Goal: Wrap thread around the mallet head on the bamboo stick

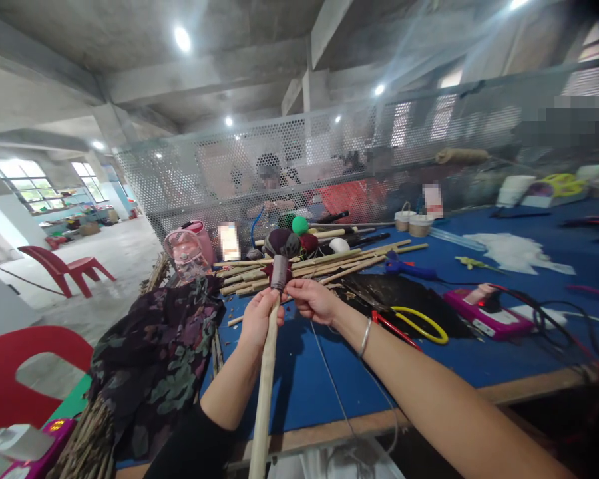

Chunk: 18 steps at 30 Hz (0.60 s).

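Note:
My left hand (259,320) is wrapped round a pale wooden stick (263,399), just under its upper end. That end points away from me and carries a grey cord winding (279,273), with dark red material showing beside it. Close to the bottom of the winding, my right hand (313,301) is closed in a pinch, a bracelet on its wrist. A thin grey cord (330,369) trails from beneath my right hand over the table edge. What lies between its fingertips is small and partly hidden, but looks like this cord.
Loose sticks (324,265) lie behind my hands, near yarn balls (299,225). Yellow-handled scissors (422,324), a blue glue gun (404,266) and a pink power strip (484,316) are on the right. Dark patterned cloth (154,372) covers the left. A perforated screen (219,166) stands behind, a person beyond it.

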Each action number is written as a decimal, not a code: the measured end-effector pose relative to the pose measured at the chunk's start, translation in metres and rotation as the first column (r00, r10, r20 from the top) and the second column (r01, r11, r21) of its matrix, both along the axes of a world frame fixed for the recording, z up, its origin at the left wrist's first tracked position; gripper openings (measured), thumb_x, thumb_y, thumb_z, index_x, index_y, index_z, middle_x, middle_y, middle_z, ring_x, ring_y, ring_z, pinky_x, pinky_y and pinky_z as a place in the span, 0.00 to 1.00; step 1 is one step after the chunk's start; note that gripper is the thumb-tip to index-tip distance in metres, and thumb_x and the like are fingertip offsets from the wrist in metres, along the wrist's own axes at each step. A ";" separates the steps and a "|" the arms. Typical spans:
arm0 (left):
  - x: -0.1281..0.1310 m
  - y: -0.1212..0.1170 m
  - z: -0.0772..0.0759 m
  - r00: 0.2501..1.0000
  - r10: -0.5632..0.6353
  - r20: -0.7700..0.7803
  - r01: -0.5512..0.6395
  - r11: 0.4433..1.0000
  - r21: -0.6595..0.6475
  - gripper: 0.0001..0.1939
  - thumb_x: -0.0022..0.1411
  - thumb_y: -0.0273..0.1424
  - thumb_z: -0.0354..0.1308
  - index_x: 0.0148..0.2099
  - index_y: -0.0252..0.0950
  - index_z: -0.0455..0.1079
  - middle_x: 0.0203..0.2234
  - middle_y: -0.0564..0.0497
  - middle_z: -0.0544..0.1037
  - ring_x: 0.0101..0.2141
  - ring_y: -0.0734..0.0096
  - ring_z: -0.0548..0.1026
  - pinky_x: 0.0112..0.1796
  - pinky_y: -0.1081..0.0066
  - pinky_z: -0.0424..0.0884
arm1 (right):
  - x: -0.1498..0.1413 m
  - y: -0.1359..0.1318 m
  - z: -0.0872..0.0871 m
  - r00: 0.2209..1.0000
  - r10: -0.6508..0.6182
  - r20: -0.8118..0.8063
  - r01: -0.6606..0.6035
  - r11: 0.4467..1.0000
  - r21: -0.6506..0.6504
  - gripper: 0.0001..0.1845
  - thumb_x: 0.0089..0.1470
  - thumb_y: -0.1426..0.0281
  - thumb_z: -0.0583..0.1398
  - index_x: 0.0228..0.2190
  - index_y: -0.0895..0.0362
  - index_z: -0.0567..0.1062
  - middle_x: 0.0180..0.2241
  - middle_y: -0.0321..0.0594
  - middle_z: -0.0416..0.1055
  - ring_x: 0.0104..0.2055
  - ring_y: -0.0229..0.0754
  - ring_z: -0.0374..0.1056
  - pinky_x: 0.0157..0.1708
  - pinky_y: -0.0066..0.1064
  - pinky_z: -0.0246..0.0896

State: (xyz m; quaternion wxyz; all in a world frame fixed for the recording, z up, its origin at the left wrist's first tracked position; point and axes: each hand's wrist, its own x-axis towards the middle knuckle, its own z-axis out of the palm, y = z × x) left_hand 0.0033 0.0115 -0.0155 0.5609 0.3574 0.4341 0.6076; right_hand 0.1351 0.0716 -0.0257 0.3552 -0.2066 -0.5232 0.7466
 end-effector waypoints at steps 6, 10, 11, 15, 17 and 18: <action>0.006 -0.006 0.006 1.000 -0.014 0.027 0.014 1.000 0.018 0.18 0.43 0.38 0.62 0.34 0.32 0.65 0.24 0.53 0.73 0.14 0.86 0.62 0.13 0.83 0.57 | 0.005 0.007 -0.002 1.000 -0.020 -0.004 0.021 0.998 0.065 0.16 0.41 0.64 0.65 0.29 0.58 0.66 0.12 0.22 0.51 0.11 0.25 0.36 0.08 0.19 0.30; 0.006 -0.009 0.007 0.986 -0.117 0.120 0.117 0.993 0.006 0.15 0.46 0.36 0.62 0.34 0.32 0.67 0.26 0.51 0.73 0.15 0.86 0.63 0.12 0.85 0.57 | 0.012 0.006 0.001 0.995 0.097 -0.038 -0.094 0.991 0.091 0.19 0.43 0.63 0.64 0.37 0.56 0.66 0.12 0.21 0.49 0.11 0.26 0.34 0.09 0.20 0.29; 0.005 -0.009 0.007 0.981 -0.139 0.132 0.143 0.989 -0.022 0.13 0.48 0.36 0.61 0.33 0.32 0.67 0.26 0.51 0.73 0.15 0.86 0.63 0.13 0.85 0.58 | 0.013 0.005 0.002 0.992 0.122 -0.040 -0.118 0.990 0.082 0.19 0.44 0.63 0.64 0.37 0.56 0.66 0.12 0.21 0.48 0.11 0.26 0.34 0.09 0.20 0.29; 0.001 -0.009 0.007 0.967 -0.241 0.079 0.250 0.957 -0.149 0.13 0.55 0.38 0.56 0.34 0.30 0.70 0.24 0.47 0.74 0.16 0.83 0.66 0.15 0.83 0.63 | 0.016 0.000 0.005 0.992 0.102 -0.069 -0.098 0.993 0.059 0.18 0.42 0.63 0.65 0.33 0.57 0.66 0.12 0.22 0.49 0.11 0.25 0.35 0.10 0.20 0.29; 0.001 -0.010 0.007 0.966 -0.256 -0.019 0.252 0.960 -0.123 0.15 0.55 0.39 0.55 0.37 0.30 0.70 0.26 0.45 0.75 0.19 0.80 0.69 0.18 0.81 0.67 | 0.015 -0.002 0.007 0.998 0.032 -0.057 -0.028 0.996 0.079 0.16 0.42 0.64 0.64 0.31 0.58 0.66 0.13 0.23 0.53 0.11 0.25 0.37 0.09 0.20 0.29; 0.002 -0.011 0.006 0.970 -0.225 -0.086 0.219 0.973 -0.079 0.17 0.55 0.39 0.56 0.40 0.31 0.69 0.28 0.45 0.75 0.20 0.78 0.71 0.19 0.79 0.68 | 0.013 -0.002 0.007 0.999 -0.011 -0.038 0.015 0.995 0.096 0.16 0.42 0.64 0.64 0.30 0.58 0.66 0.13 0.24 0.54 0.11 0.25 0.37 0.09 0.21 0.29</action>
